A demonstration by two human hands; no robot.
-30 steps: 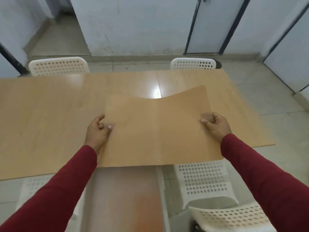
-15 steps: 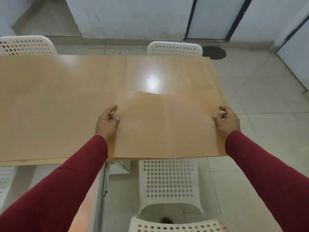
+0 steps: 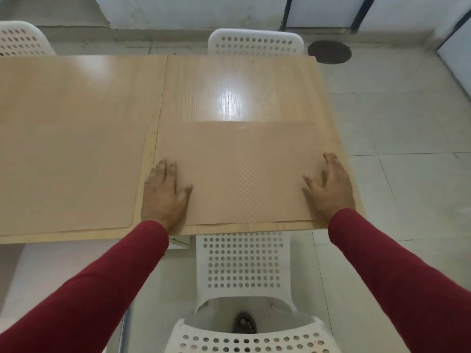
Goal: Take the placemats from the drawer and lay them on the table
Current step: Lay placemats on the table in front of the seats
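A tan placemat [image 3: 244,171] with a faint checked stripe lies flat on the right part of the wooden table [image 3: 229,87], near its front edge. My left hand [image 3: 163,194] presses on the mat's left edge with fingers straight. At the mat's right edge my right hand [image 3: 328,187] rests flat, fingers spread. A second tan placemat [image 3: 66,179] lies flat on the left part of the table, apart from both hands. The drawer is out of view.
A white perforated chair [image 3: 244,263] stands tucked under the table right below the mat, its backrest [image 3: 249,337] nearest me. Two more white chairs [image 3: 254,42] [image 3: 20,39] stand at the far side. Tiled floor [image 3: 407,149] lies to the right.
The mat, held by its sides and curved above the table, has come down flat near the front edge. Both hands have let go of it and now lie flat on it.
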